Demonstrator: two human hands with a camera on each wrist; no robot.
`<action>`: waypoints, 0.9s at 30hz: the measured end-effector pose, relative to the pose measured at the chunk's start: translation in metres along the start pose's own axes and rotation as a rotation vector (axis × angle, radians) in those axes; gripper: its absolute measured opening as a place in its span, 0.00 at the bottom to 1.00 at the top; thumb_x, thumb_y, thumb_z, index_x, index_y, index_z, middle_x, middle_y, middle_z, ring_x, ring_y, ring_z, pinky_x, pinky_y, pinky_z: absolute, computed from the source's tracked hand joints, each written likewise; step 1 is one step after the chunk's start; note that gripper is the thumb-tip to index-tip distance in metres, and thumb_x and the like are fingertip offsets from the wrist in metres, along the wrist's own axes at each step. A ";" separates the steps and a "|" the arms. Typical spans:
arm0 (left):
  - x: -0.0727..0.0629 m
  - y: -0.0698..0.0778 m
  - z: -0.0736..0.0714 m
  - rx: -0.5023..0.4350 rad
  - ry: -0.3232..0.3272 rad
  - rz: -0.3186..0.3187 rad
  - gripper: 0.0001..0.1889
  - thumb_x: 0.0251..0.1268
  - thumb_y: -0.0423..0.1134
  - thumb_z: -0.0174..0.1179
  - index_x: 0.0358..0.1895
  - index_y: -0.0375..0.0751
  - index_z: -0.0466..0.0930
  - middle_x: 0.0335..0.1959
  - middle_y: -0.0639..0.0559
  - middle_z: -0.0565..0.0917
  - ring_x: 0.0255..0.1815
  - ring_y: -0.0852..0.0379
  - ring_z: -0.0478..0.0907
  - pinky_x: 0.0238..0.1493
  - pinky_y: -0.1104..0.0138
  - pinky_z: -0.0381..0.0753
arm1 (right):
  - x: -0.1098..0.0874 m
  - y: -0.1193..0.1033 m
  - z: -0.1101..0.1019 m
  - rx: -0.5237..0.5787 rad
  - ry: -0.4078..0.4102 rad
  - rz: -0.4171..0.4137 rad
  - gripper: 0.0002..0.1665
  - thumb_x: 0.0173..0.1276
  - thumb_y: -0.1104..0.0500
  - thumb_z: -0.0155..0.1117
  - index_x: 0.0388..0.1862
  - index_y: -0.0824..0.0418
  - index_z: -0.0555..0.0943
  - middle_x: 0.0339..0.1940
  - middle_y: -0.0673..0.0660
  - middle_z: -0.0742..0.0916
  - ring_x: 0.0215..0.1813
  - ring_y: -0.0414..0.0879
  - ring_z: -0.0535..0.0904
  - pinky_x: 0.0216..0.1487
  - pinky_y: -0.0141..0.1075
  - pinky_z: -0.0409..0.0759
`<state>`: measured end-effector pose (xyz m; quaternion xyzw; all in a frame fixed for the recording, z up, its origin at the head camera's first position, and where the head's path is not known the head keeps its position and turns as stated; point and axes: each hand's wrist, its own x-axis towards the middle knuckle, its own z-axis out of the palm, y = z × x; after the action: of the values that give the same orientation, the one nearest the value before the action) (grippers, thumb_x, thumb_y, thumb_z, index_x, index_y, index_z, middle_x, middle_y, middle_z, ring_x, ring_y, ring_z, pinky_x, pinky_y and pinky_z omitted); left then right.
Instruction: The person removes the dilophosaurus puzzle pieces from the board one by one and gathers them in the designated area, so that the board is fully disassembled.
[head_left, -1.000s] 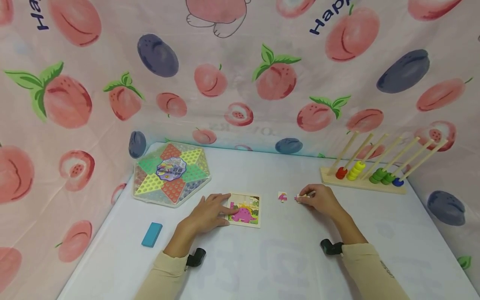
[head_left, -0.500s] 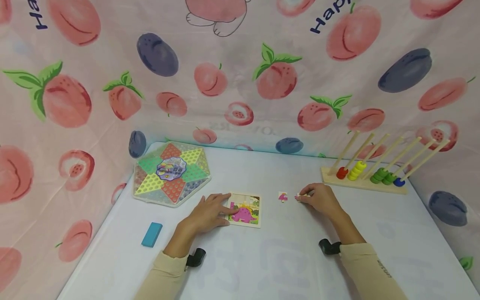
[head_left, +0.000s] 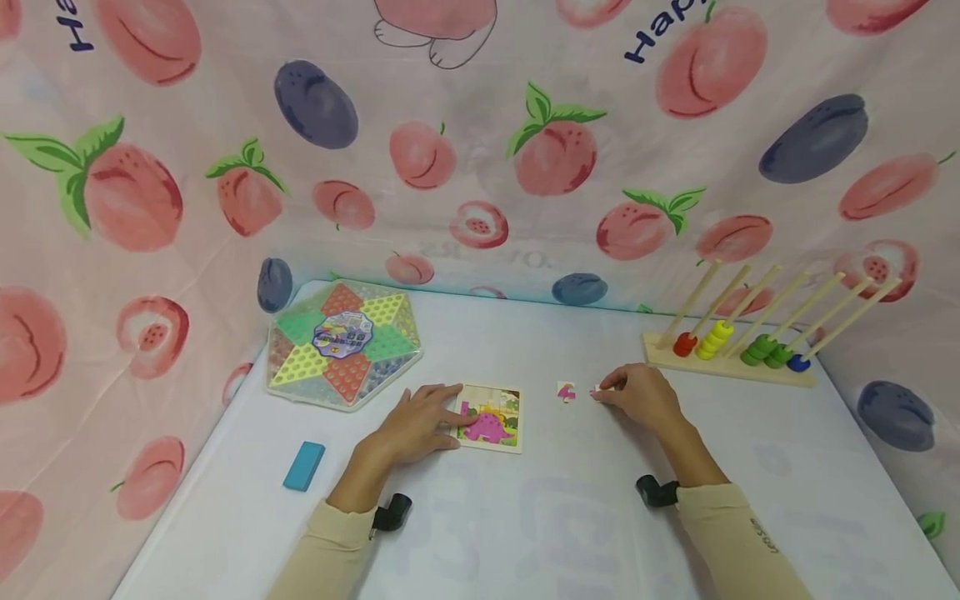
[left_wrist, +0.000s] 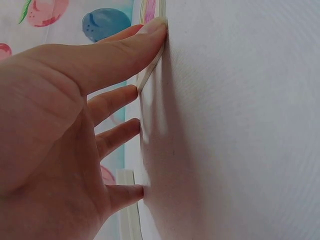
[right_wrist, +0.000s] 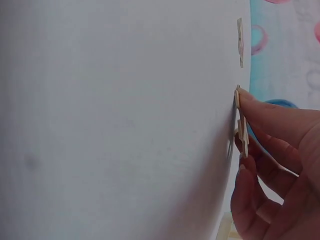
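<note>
A small square wooden puzzle (head_left: pixel 507 423) with a pink dinosaur picture lies on the white table. My left hand (head_left: pixel 414 427) rests on its left side, fingers spread; the index finger reaches onto the dinosaur. In the left wrist view the thumb (left_wrist: pixel 135 50) lies along the near edge of the puzzle frame (left_wrist: pixel 150 70). To the right of the board, my right hand (head_left: pixel 643 396) pinches a thin wooden puzzle piece (right_wrist: pixel 243 131) between thumb and fingers, low over the table. Another puzzle piece (head_left: pixel 566 392), with pink on it, lies flat between the board and that hand.
A Chinese checkers box (head_left: pixel 343 343) sits at the back left, with a blue block (head_left: pixel 303 467) nearer. At the back right stands a wooden counting rack (head_left: pixel 731 369) with upright pegs and coloured beads. A fruit-print cloth (head_left: pixel 480 142) hangs behind the table.
My right forearm has shifted slightly left while the fingers keep their pinch on the puzzle piece. The left hand stays in place on the puzzle.
</note>
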<state>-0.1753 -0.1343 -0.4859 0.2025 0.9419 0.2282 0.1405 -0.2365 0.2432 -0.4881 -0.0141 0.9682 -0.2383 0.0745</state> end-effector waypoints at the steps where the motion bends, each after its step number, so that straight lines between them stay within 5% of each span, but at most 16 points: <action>1: 0.000 0.000 0.000 0.001 0.002 0.002 0.22 0.63 0.43 0.71 0.61 0.63 0.84 0.81 0.51 0.64 0.83 0.41 0.55 0.79 0.30 0.46 | 0.000 0.000 0.000 0.007 -0.002 0.002 0.16 0.62 0.46 0.76 0.39 0.57 0.90 0.39 0.57 0.90 0.43 0.51 0.81 0.41 0.39 0.77; 27: -0.002 0.000 0.000 0.002 0.008 0.016 0.23 0.63 0.44 0.70 0.62 0.64 0.83 0.81 0.50 0.64 0.83 0.41 0.56 0.79 0.30 0.47 | -0.002 0.001 -0.004 0.068 -0.110 0.009 0.17 0.69 0.51 0.70 0.48 0.63 0.86 0.47 0.62 0.89 0.51 0.55 0.82 0.57 0.51 0.84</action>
<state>-0.1740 -0.1351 -0.4857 0.2092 0.9411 0.2293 0.1344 -0.2349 0.2455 -0.4848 -0.0201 0.9541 -0.2695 0.1289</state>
